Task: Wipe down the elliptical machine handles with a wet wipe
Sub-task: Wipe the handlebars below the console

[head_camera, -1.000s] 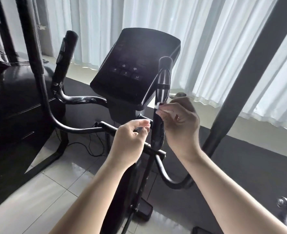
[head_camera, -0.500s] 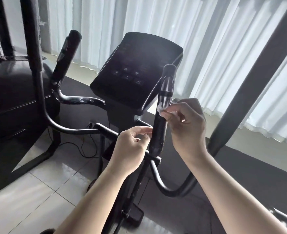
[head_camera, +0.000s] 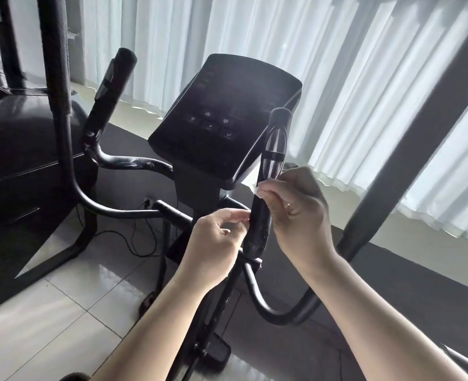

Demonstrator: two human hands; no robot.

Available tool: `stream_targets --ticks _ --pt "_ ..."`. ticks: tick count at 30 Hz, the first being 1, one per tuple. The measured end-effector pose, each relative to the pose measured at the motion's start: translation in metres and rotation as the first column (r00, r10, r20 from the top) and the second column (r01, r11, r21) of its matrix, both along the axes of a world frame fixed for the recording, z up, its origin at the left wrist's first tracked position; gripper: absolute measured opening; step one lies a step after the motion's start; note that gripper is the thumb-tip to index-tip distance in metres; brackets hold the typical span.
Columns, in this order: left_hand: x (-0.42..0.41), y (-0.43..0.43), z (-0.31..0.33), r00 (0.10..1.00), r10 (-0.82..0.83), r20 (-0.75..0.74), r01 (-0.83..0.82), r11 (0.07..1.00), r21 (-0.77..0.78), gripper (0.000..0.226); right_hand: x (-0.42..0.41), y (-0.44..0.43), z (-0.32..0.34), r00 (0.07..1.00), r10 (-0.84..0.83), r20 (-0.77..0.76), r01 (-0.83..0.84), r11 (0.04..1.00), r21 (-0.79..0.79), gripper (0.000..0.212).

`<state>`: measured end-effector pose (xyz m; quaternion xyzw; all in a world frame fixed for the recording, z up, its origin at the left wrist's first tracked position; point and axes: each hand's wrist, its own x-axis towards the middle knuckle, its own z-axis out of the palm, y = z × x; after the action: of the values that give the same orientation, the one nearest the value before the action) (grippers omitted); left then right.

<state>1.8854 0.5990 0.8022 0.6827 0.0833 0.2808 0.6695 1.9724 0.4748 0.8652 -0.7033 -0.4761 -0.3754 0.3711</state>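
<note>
1. There is one view, from a camera worn on the person's head; it looks forward and down, along both forearms.
2. It is near to the work: the left hand [head_camera: 213, 243] and the right hand [head_camera: 298, 213] stand in the middle of the picture, at the right handle [head_camera: 259, 224] of the elliptical machine.
3. It faces the console [head_camera: 227, 114] and, behind it, the white curtains [head_camera: 337, 64]; the tiled floor [head_camera: 48, 325] lies at the lower left.
4. The angle is wide: it takes in the black pole [head_camera: 58, 78] at the left edge.
</note>
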Motion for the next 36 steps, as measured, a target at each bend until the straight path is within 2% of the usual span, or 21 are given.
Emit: stream_targets --ticks 5,9,14,16,19,21,26,31,36 --pt "0.001 0.004 -0.003 0.999 -0.006 -0.037 0.005 1.000 -0.024 0.022 -0.004 0.000 -0.008 0.998 -0.057 0.014 0.058 0.995 -0.081 0.008" --pt "0.001 0.006 -0.007 0.998 0.008 -0.057 -0.010 0.999 -0.040 0.022 -0.014 -0.008 -0.030 1.000 -0.011 -0.006 0.010 0.987 -0.158 0.017" --pt "-0.001 0.007 -0.006 1.000 0.004 -0.021 -0.004 1.000 0.031 0.026 -0.022 -0.029 -0.051 0.984 0.056 -0.166 -0.097 0.962 -0.255 0.015" --pt "-0.001 0.006 -0.004 1.000 0.002 -0.027 -0.002 1.000 0.013 0.025 -0.018 -0.031 -0.038 0.982 0.068 -0.174 -0.101 0.976 -0.192 0.012" --pt "-0.001 0.004 -0.002 0.999 -0.015 -0.033 0.013 0.999 -0.038 0.025 -0.004 -0.021 -0.010 0.993 0.035 -0.114 -0.036 0.999 -0.004 0.012" --pt "-0.002 0.002 -0.001 0.999 -0.016 -0.032 0.014 0.999 -0.046 0.023 0.003 -0.013 -0.005 0.989 0.046 -0.138 -0.038 0.997 0.060 0.012" --pt "-0.003 0.004 -0.002 1.000 0.007 -0.017 -0.006 1.000 0.026 0.015 -0.003 -0.017 -0.065 0.967 0.134 -0.219 -0.107 0.985 0.132 0.014" --pt "-0.003 0.006 -0.006 1.000 0.002 -0.008 -0.002 0.997 0.080 0.022 -0.013 -0.031 -0.112 0.902 0.165 -0.400 -0.137 0.986 0.098 0.019" --pt "-0.003 0.010 -0.014 0.999 0.033 -0.008 -0.032 0.992 0.124 0.019 -0.013 -0.013 -0.086 0.936 0.214 -0.278 -0.154 0.962 0.225 0.008"
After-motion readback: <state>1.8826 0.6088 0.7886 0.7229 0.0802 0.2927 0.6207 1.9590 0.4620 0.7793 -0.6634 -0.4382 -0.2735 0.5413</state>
